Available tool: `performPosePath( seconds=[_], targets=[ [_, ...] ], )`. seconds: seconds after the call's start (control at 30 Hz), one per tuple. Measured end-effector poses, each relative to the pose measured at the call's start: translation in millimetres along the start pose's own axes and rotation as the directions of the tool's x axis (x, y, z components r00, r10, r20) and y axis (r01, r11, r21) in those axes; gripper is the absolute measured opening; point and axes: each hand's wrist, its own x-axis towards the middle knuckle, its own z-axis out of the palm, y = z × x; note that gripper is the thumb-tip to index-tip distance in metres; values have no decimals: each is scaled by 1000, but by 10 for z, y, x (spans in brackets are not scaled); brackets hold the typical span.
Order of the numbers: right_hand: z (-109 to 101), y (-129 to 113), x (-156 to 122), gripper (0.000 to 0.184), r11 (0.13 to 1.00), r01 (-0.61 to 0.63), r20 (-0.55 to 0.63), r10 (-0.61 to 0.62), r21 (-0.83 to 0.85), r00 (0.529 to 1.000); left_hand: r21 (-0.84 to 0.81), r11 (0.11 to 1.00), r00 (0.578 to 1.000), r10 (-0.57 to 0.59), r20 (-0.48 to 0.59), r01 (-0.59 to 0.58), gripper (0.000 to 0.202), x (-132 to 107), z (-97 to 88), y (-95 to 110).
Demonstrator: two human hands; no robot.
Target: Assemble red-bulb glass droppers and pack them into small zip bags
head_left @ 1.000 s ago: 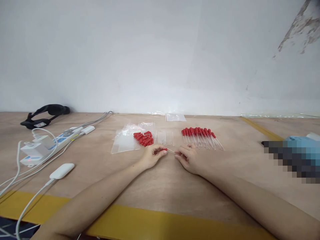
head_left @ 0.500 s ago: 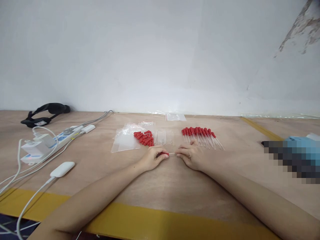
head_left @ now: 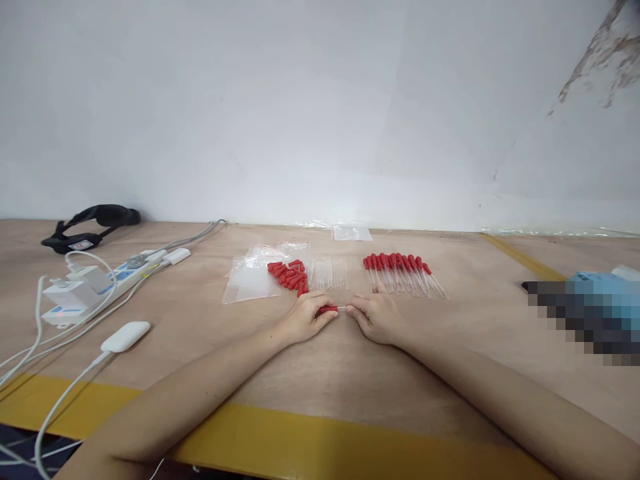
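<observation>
Between thumb and fingers, my left hand [head_left: 306, 319] pinches a red rubber bulb [head_left: 327, 309]. My right hand [head_left: 376, 316], also closed, grips a clear dropper tube [head_left: 342, 309] whose visible end meets the bulb; how deep it sits inside I cannot tell. Just beyond my left hand lies a pile of loose red bulbs [head_left: 289, 277], and a row of bare clear tubes [head_left: 326, 273] is to its right. Past my right hand, droppers with red bulbs on their tubes [head_left: 400, 270] lie side by side, bulbs toward the wall.
Clear plastic bags [head_left: 250, 280] lie left of the bulbs, and another small bag [head_left: 353, 234] is by the wall. At left are a power strip [head_left: 125, 275] with chargers, a white corded device [head_left: 125, 337] and a black strap [head_left: 100, 223]. A blurred blue object [head_left: 607, 297] is at right.
My right hand has moved slightly left, closer to my left hand, with its fingers drawn in on the tube. Less tube shows between the hands. My left hand stays nearly still.
</observation>
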Motion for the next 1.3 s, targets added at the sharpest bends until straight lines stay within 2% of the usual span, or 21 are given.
performPosePath(
  seconds=[0.23, 0.33, 0.4, 0.5, 0.6, 0.7, 0.9, 1.03, 1.2, 1.3],
  targets=[
    [-30, -21, 70, 30, 997, -54, 93, 49, 46, 994, 28, 999, 1000, 17, -9, -16, 12, 42, -27, -12],
    [-115, -22, 99, 26, 999, -36, 109, 33, 31, 993, -10, 1000, 998, -25, -60, 25, 12, 51, -39, -36],
    [-189, 26, 117, 23, 998, -57, 137, 51, 36, 989, -48, 995, 990, -91, -103, 87, 26, 45, -38, -63],
    [-292, 203, 156, 24, 971, -231, 132, 221, 64, 966, -77, 983, 978, -174, -113, 166, 45, 31, -29, -100],
    [-331, 427, 233, 27, 890, -449, 60, 445, 75, 893, -66, 984, 982, -170, -86, 164, 39, 26, -23, -107],
    [-253, 551, 349, 29, 831, -556, 10, 555, 17, 831, -56, 988, 986, -147, -73, 143, 31, 26, -24, -94],
    [61, 493, 593, 23, 766, -637, -29, 637, -89, 771, -39, 991, 990, -128, -63, 126, 23, 19, -31, -86],
    [141, 488, 651, 23, 713, -686, -10, 692, -147, 722, -31, 991, 990, -135, -49, 134, 19, 21, -39, -78],
    [137, 508, 629, 26, 681, -712, 17, 725, -169, 689, -40, 989, 989, -141, -38, 139, 17, 27, -31, -80],
    [127, 471, 642, 27, 692, -700, 16, 713, -177, 701, -42, 989, 989, -143, -34, 141, 15, 24, -24, -89]
  ],
)
